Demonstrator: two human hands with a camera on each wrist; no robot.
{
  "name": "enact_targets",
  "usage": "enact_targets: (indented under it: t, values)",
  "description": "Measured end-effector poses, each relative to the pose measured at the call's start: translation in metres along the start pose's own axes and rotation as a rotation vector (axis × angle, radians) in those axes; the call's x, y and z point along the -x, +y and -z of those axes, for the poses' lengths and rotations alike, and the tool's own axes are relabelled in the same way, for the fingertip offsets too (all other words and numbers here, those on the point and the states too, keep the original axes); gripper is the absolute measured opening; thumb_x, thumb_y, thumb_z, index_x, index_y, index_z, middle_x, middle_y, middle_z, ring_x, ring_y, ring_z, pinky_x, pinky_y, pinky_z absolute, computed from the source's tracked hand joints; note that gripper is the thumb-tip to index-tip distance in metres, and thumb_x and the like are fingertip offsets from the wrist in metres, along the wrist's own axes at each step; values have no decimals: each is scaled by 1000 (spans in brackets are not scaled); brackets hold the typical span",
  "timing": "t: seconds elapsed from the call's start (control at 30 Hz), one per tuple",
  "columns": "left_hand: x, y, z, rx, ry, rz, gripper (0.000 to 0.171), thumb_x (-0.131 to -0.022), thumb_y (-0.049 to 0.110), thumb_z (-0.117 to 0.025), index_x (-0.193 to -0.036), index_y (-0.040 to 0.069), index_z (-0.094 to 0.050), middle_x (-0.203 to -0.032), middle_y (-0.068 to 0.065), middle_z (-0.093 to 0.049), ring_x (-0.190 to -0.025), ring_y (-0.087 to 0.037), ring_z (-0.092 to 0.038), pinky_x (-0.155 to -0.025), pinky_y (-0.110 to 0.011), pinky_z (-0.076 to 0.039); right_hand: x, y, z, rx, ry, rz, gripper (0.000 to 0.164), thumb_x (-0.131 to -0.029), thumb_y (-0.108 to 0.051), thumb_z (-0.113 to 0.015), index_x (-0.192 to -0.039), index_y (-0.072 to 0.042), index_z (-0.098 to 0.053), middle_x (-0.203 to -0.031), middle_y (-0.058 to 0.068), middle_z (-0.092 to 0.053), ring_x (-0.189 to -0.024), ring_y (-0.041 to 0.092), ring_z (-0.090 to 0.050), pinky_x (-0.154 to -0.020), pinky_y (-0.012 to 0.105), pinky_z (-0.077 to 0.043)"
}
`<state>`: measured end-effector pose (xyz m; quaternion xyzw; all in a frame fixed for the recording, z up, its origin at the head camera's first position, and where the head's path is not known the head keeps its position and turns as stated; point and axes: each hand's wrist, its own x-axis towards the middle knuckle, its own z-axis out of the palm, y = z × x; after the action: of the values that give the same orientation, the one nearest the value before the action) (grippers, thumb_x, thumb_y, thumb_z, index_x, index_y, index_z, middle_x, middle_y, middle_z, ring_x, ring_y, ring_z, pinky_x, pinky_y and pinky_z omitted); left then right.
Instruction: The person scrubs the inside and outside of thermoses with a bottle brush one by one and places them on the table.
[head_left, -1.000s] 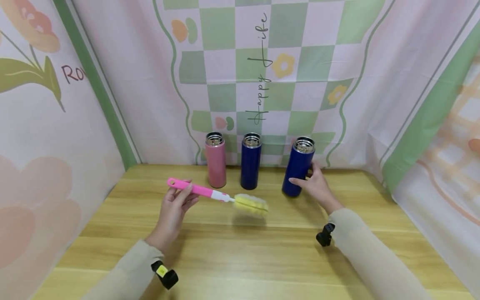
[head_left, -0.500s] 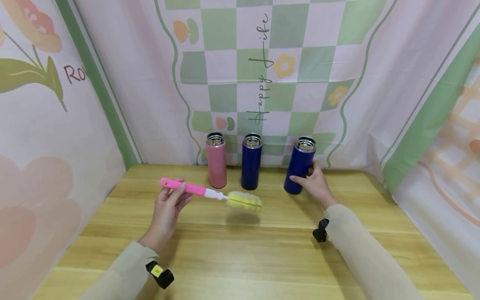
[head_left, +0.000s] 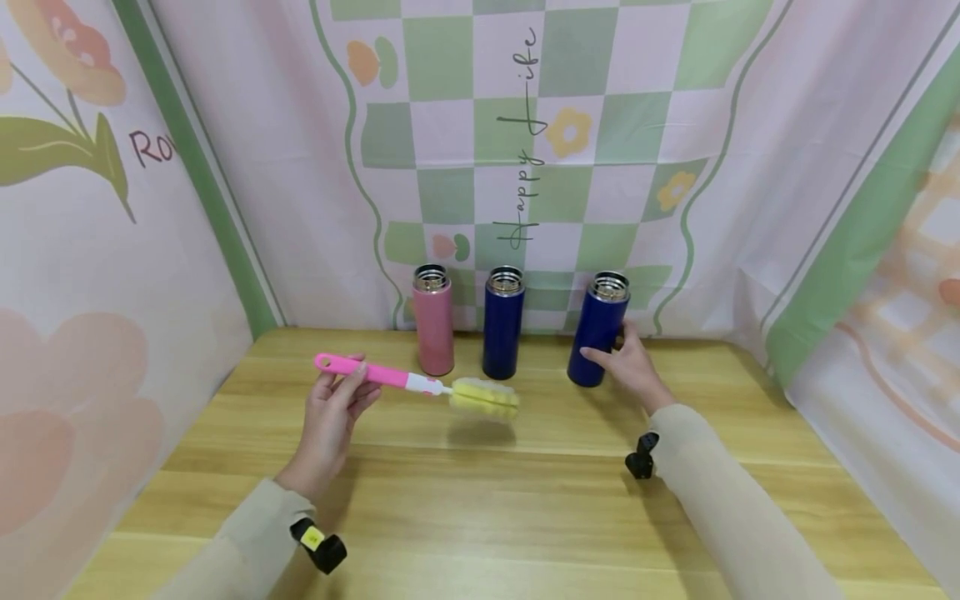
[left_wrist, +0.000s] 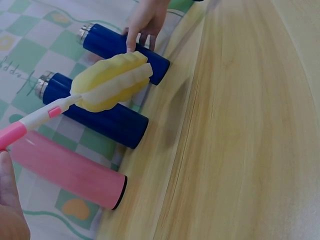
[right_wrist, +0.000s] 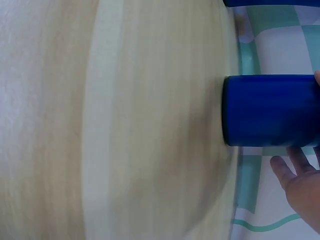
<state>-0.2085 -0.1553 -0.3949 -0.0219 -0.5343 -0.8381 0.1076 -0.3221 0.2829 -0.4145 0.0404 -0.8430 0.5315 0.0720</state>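
Looks homelike: flower-and-check curtains (head_left: pixel 502 133) round three sides of a wooden table (head_left: pixel 480 517); exact room type unclear.

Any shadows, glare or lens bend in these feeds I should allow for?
Head view: mostly crisp, with a soft shadow under the brush head on the table; left wrist: plank lines bow at the right, likely lens distortion, with a pale sheen at lower right; right wrist: softer detail, a broad diffuse shadow across the table, and the held blue bottle partly dark.
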Motion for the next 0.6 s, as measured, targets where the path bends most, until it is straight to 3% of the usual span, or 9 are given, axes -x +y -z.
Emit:
enact_targets:
  t: [0.2,0.33,0.6]
  values:
    - [1,1,0,19,9,-5,12,-102,10,-60,-113,12,-63,-93,-3,-70,-84,-14,-70,-87,-30,-61,9,-6,6,16,-76,-49,97,-95,-21,-71,-158,0,-1,-156,34,-20,-140,51,-28,-115,64,-32]
    - [1,1,0,20,8,-6,12,-102,11,-61,-113,12,-63,-93,-3,-71,-84,-15,-70,-86,-29,-61,17,-6,11,77,-115,-110,98,-96,-24,-70,-157,3,2,-153,39,-21,-138,52,-29,-110,63,-38]
    - [2,1,1,15,8,2,12,-101,11,-62,-112,13,-65,-92,-3,-71,-84,-15,-70,-87,-30,-61,29,-6,18,113,-67,-106,94,-95,-39,-70,-156,2,-11,-148,35,-34,-135,48,-37,-109,60,-42]
